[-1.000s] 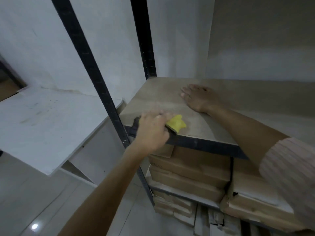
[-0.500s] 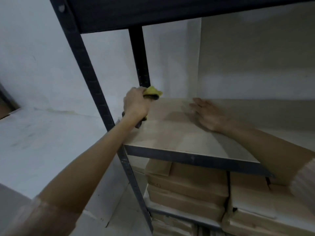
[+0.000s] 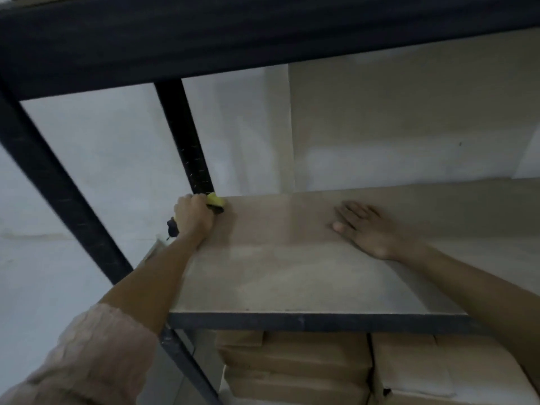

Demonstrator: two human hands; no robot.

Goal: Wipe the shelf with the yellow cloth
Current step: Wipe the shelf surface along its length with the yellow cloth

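The tan shelf board (image 3: 292,276) lies in a black metal frame. My left hand (image 3: 193,219) grips the yellow cloth (image 3: 215,199) at the board's back left corner, right by the rear black upright (image 3: 187,141). Only a small yellow tip of the cloth shows past my fingers. My right hand (image 3: 365,226) rests flat on the board further right, fingers straight and pointing to the back.
A black upper shelf beam (image 3: 263,33) crosses overhead. The front left upright (image 3: 67,200) slants beside my left arm. Stacked cardboard boxes (image 3: 306,363) fill the level below. White walls stand behind and to the left.
My left hand has slid the cloth from the shelf's front left edge back to the rear left corner. My head has come nearer, and the upper beam has come into view.
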